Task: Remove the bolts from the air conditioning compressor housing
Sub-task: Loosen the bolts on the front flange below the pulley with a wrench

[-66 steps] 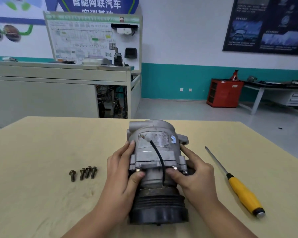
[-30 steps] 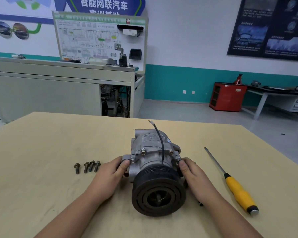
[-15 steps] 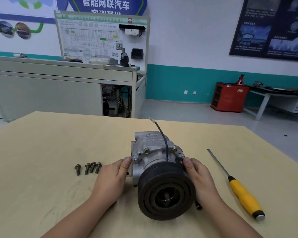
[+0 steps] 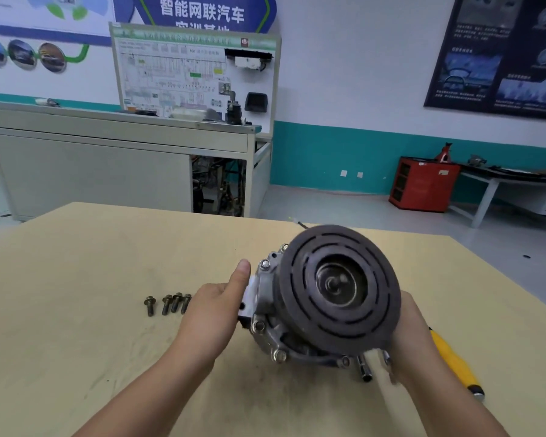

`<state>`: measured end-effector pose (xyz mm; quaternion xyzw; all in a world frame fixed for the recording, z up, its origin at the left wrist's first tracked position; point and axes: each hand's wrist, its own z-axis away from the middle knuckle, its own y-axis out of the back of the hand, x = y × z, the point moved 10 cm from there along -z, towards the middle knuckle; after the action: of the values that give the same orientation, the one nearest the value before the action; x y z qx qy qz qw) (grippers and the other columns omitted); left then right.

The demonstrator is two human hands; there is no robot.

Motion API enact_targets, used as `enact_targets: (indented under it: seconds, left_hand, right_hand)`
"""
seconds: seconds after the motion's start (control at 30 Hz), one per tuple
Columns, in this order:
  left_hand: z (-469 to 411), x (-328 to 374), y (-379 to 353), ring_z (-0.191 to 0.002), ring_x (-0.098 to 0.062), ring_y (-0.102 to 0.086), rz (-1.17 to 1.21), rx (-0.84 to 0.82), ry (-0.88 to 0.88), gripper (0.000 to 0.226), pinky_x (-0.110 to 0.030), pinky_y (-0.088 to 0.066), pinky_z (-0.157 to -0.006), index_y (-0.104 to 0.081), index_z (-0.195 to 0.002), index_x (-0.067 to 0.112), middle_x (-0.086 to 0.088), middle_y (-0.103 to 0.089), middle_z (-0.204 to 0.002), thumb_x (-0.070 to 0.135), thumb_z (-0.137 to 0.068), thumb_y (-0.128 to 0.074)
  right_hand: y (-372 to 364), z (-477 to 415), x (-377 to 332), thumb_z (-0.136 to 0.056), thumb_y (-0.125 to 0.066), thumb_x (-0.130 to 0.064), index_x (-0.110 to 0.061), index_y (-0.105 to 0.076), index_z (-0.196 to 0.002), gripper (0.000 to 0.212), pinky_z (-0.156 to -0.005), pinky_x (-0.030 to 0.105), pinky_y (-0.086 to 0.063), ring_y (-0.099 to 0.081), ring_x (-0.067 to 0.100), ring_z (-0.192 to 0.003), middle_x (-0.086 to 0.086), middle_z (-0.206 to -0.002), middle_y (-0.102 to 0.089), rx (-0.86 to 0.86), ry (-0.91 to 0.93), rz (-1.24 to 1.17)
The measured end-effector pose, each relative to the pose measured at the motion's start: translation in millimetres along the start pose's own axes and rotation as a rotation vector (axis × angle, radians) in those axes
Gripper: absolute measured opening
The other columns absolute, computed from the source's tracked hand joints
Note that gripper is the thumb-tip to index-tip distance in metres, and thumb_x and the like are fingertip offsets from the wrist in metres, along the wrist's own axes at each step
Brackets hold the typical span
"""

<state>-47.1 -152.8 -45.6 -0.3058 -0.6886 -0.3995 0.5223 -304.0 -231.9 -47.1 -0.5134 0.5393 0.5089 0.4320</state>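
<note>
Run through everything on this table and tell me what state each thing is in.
compressor, tipped up, pulley facing the camera, held by both hands
housing bolts, seated in the housing
loose bolts, four lying on the table
left hand, holds the housing, thumb up
right hand, holds the pulley side, blurred
screwdriver, lying on the table, partly hidden behind the right hand

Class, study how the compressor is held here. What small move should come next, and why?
Probably lower the compressor onto the table with a seated bolt head facing up. The left hand and right hand both hold it tilted, pulley toward the camera, so neither can take the driver beside the right hand. Four loose bolts lie out; others sit in the flange.
</note>
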Motion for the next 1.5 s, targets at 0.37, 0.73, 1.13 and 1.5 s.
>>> enact_targets:
  seconds: [0.37,0.73,1.13,1.5]
  left_hand:
    - [-16,-50,-14,-0.036,-0.008,-0.013,0.499,-0.120,0.367,0.053,-0.013,-0.010,-0.035,-0.031,-0.048,0.025,0.006,-0.017,-0.045,0.044,-0.093,-0.051]
    - [-14,-52,-27,-0.035,-0.010,-0.025,0.602,-0.343,0.341,0.044,-0.015,-0.021,-0.031,-0.055,-0.044,0.020,0.000,-0.027,-0.043,0.047,-0.079,-0.054]
    - [-18,-54,-20,-0.032,-0.019,-0.038,0.481,-0.300,0.236,0.064,-0.021,-0.028,-0.038,-0.058,-0.041,0.013,-0.013,-0.045,-0.043,0.046,-0.094,-0.042]
    - [-10,-52,-20,-0.033,-0.019,-0.047,0.438,-0.247,0.245,0.069,-0.021,-0.036,-0.035,-0.058,-0.037,0.010,-0.014,-0.052,-0.045,0.047,-0.094,-0.041]
  right_hand:
    - [-45,-18,1,-0.094,-0.042,-0.028,-0.020,-0.037,-0.045,0.050,-0.040,0.020,-0.018,-0.024,0.011,-0.029,-0.003,-0.038,-0.029,-0.150,-0.161,0.139]
    - [-21,1,10,-0.097,-0.031,-0.054,-0.005,-0.054,-0.079,0.057,-0.049,0.026,-0.046,-0.056,0.022,-0.049,0.021,-0.067,-0.066,-0.321,-0.319,-0.118]
    - [7,6,19,-0.085,-0.060,-0.028,-0.022,-0.053,-0.081,0.010,-0.046,0.021,-0.034,-0.058,0.013,-0.067,-0.003,-0.076,-0.059,0.115,0.013,0.865]
    - [35,8,44,-0.096,-0.049,-0.019,-0.013,-0.049,-0.076,0.020,-0.047,0.026,-0.029,-0.052,0.019,-0.069,0.002,-0.076,-0.056,0.178,-0.153,0.908]
